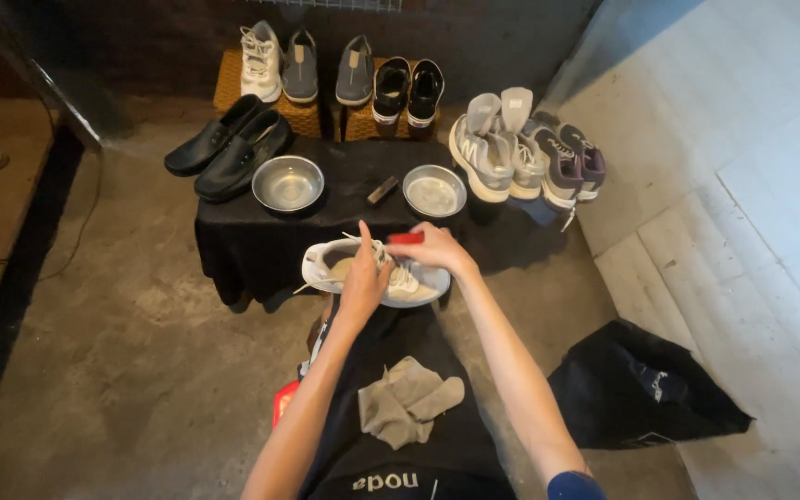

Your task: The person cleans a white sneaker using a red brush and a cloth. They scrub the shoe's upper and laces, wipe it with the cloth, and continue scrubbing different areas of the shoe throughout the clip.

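Observation:
A white laced sneaker (331,262) lies on its side at the near edge of a low table draped in black cloth (233,241). My left hand (365,281) grips the sneaker at its opening, fingers around the laces. My right hand (434,248) rests on the sneaker's toe end and is closed on a small red object (406,238), probably a brush. A crumpled grey cloth (408,401) lies on my lap.
On the table stand two metal bowls (288,183) (434,192), a small dark brush (382,190) and a pair of black loafers (227,146). Several sneakers (525,148) sit at right and on wicker stools (300,113) behind. A black bag (636,387) lies on the floor right.

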